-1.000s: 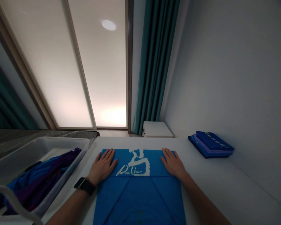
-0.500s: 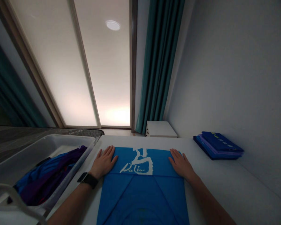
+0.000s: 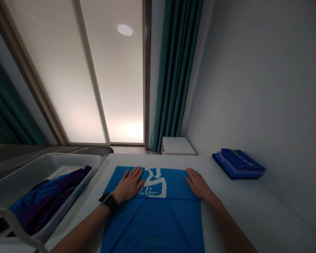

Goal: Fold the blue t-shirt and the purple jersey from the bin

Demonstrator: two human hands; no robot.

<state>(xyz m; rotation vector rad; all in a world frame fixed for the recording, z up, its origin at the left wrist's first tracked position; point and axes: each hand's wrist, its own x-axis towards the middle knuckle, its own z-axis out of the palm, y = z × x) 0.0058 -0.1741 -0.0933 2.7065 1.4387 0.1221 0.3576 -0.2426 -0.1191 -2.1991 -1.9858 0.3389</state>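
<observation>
The folded blue shirt (image 3: 152, 225) lies at 12 o'clock, under both hands. Left hand (image 3: 128, 185) lies open and flat at its 10 o'clock; right hand (image 3: 199, 185) lies open at 2 o'clock.

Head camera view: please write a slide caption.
Left hand and right hand rest on a folded blue printed garment on a white table.

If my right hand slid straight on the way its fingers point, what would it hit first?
Your right hand lies flat on the folded blue cloth, fingers angled inward. Probably the cloth's far edge comes first, just past your fingertips, then the white tabletop; depth is hard to judge.
</observation>
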